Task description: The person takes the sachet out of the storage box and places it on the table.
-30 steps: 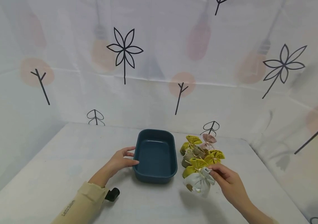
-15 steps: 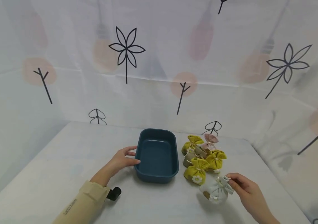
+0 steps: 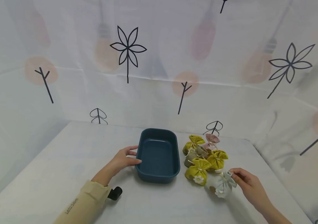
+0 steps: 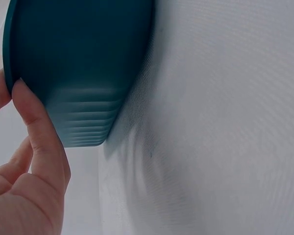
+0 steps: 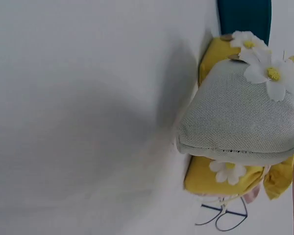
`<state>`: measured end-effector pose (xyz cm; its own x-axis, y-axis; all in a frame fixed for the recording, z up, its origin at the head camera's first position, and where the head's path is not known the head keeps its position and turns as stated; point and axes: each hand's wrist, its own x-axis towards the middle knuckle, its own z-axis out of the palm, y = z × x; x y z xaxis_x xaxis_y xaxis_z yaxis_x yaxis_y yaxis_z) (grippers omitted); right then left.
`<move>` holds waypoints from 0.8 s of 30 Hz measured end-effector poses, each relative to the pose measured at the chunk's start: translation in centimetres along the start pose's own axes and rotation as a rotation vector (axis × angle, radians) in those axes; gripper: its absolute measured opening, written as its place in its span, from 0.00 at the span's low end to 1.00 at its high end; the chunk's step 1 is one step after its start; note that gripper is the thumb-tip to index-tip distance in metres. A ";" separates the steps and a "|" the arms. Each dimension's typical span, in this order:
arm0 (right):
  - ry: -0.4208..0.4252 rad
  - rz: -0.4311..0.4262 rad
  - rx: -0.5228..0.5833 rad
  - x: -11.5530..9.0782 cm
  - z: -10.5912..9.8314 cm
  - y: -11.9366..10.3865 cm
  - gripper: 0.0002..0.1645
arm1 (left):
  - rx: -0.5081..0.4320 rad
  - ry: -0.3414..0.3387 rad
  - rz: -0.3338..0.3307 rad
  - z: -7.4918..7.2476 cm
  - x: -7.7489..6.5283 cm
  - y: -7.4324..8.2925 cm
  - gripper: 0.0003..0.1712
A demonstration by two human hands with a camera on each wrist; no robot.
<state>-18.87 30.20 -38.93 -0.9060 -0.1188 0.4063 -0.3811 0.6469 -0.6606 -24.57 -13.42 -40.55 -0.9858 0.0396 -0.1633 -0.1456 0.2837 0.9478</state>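
My left hand [image 3: 122, 161] pinches the left rim of a dark teal rectangular tub [image 3: 158, 179], thumb over the edge. The left wrist view shows thumb and finger [image 4: 36, 127] at the rim of its ribbed wall. My right hand [image 3: 247, 184] pinches the gathered neck of a pale grey-white drawstring pouch [image 3: 222, 188] with white flowers on it. This pouch hangs low beside the front yellow pouch [image 3: 196, 175]; in the right wrist view its flat woven bottom [image 5: 240, 115] faces the camera and covers part of the yellow pouches.
Behind the held pouch, right of the tub, cluster another yellow pouch [image 3: 217, 159], a back yellow pouch [image 3: 193, 143], an olive-grey pouch [image 3: 195, 154] and a pink pouch [image 3: 211, 141]. A black object [image 3: 115, 193] shows beside the left sleeve. A patterned cloth backdrop [image 3: 159, 102] stands behind the table.
The pale pouch, held by my right hand, has moved right, off the front of the yellow pouch, then slightly back and up toward the cluster. The left hand keeps its hold on the tub.
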 end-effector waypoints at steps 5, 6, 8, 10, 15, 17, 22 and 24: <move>0.012 -0.025 0.007 0.7 0.2 0.6 0.08 | -0.008 -0.005 0.000 0.0 0.0 -0.1 0.41; 0.013 -0.031 0.006 0.9 0.2 0.6 0.08 | -0.011 -0.007 0.001 0.0 0.0 -0.1 0.42; 0.012 -0.047 0.016 1.1 0.2 0.8 0.08 | -0.014 -0.012 0.003 0.0 -0.1 -0.1 0.42; 0.015 -0.061 0.017 1.4 0.1 1.0 0.08 | -0.020 -0.016 0.002 0.1 -0.1 -0.1 0.42; 0.038 -0.060 0.007 2.0 0.1 1.3 0.07 | -0.013 -0.015 0.004 0.1 -0.2 0.1 0.42; 0.026 -0.031 0.013 2.1 0.3 1.4 0.07 | -0.010 -0.015 0.004 0.1 -0.2 0.2 0.41; -0.026 0.049 0.063 2.2 1.2 1.6 0.10 | -0.028 -0.018 0.002 0.1 -0.4 0.4 0.41; -0.024 0.062 0.070 2.2 1.3 1.6 0.11 | -0.030 -0.020 0.005 0.2 -0.5 0.4 0.41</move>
<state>-21.72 29.98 -39.92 -0.9320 -0.0985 0.3489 -0.3354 0.5992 -0.7269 -24.13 -13.15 -40.12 -0.9846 0.0602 -0.1641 -0.1438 0.2542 0.9564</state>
